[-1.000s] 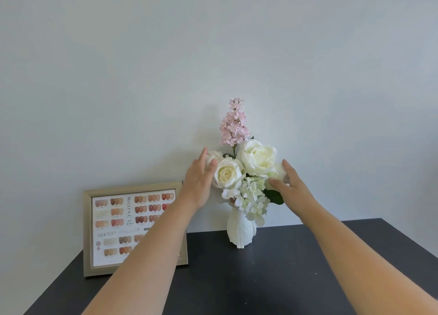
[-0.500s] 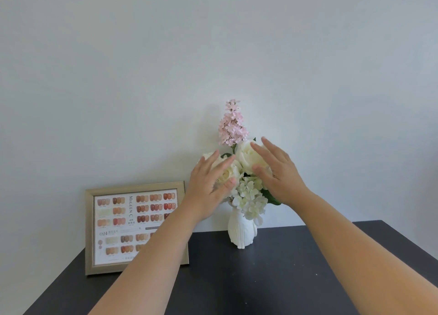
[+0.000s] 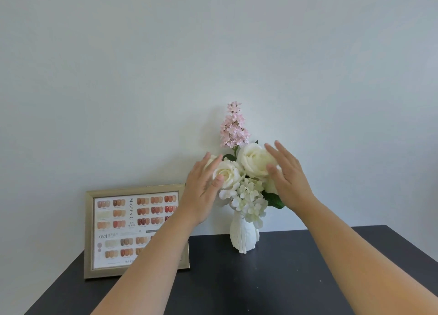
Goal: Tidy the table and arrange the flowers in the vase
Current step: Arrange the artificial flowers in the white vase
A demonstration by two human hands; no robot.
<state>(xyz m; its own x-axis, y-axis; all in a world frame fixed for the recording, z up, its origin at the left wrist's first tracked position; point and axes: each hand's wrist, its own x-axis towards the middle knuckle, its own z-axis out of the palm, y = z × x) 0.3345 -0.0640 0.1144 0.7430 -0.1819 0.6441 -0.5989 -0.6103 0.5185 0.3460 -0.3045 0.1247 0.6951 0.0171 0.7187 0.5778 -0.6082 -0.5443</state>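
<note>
A white ribbed vase (image 3: 244, 237) stands at the back of the dark table (image 3: 272, 279), against the wall. It holds white roses (image 3: 252, 159), a pale hydrangea cluster (image 3: 250, 199) and a tall pink flower spike (image 3: 234, 125). My left hand (image 3: 201, 191) is at the left of the bouquet, fingers spread, its thumb touching the smaller rose (image 3: 227, 175). My right hand (image 3: 288, 177) lies flat against the right side of the big rose, fingers apart. Neither hand grips anything.
A gold-framed nail colour chart (image 3: 132, 229) leans against the wall at the left, partly covered by my left forearm. The plain pale wall (image 3: 213, 54) rises right behind the vase. The table's right edge slants off at the far right.
Both hands closed in onto the blooms from the sides, then spread slightly outward again; the right hand has slid off the top of the big rose to its right side.
</note>
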